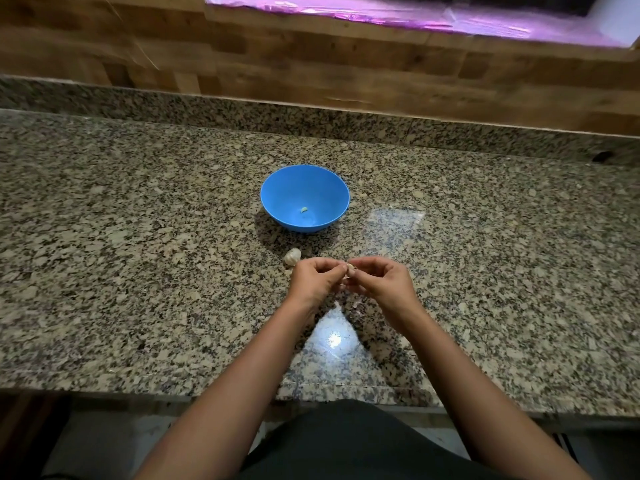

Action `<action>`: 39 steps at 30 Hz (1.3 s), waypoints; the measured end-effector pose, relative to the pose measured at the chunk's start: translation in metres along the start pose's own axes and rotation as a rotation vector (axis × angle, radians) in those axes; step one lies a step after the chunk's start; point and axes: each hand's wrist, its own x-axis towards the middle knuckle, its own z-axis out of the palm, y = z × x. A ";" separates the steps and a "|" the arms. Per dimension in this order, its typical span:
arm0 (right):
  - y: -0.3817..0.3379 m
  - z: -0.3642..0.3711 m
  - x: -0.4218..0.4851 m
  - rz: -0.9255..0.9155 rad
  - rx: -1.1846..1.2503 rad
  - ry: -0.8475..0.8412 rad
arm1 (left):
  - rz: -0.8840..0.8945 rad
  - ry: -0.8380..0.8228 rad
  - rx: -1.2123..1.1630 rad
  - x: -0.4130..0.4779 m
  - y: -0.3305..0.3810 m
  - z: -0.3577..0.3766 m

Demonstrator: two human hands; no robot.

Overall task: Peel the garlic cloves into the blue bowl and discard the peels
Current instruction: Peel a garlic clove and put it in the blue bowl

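Fingertips of both hands are pinched together on one small garlic clove [350,269], so tiny in the shot that only a pale sliver shows between them. Left hand [317,277] has its fingers curled in and clamped on the clove's left side, right hand [379,278] does the same from the right, and the two sets of fingers are practically touching. Can't tell whether any skin has lifted yet, it's too small to see.

Just left of the left hand, and a touch farther out, the rest of the garlic bulb [292,256] sits on the granite counter [138,271], half hidden behind the knuckles. Farther back, well apart from the hands, is the blue bowl [304,199], upright, with one peeled clove [304,209] lying near the bottom.

So by the look of it the person is mid-peel on another clove, with one already done and most of the bulb still to go. Next move probably calls for keeping one pinch firm while the other hand's nails tear the papery skin away, then reaching forward over the bulb to drop the bare clove in the bowl. Worth noting there's no obvious bin or peel pile in view, so where the peels end up is anyone's guess.
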 end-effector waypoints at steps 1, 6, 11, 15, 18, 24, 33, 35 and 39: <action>-0.001 0.000 0.000 0.006 -0.001 -0.004 | -0.005 0.000 0.000 0.000 0.001 0.000; -0.002 -0.002 0.000 0.013 -0.014 -0.007 | -0.025 -0.039 0.015 -0.001 0.004 -0.001; -0.004 -0.004 0.001 0.031 -0.012 -0.024 | -0.026 -0.037 0.022 0.000 0.005 -0.003; -0.006 -0.006 0.000 0.072 0.039 -0.052 | -0.042 -0.034 0.024 0.003 0.007 -0.003; -0.007 -0.006 0.001 0.099 0.114 -0.062 | -0.026 -0.044 0.069 0.003 0.007 -0.002; -0.006 -0.005 0.001 0.121 0.303 -0.042 | 0.020 -0.022 -0.093 -0.005 0.001 0.003; -0.004 -0.002 0.001 -0.613 -0.805 0.089 | -0.110 0.075 -0.251 -0.001 0.013 0.014; 0.002 0.000 0.002 -0.765 -0.875 0.133 | -0.121 0.084 -0.281 0.000 0.016 0.017; -0.001 0.011 0.000 -0.275 -0.330 0.180 | -0.034 0.166 -0.190 0.000 0.009 0.021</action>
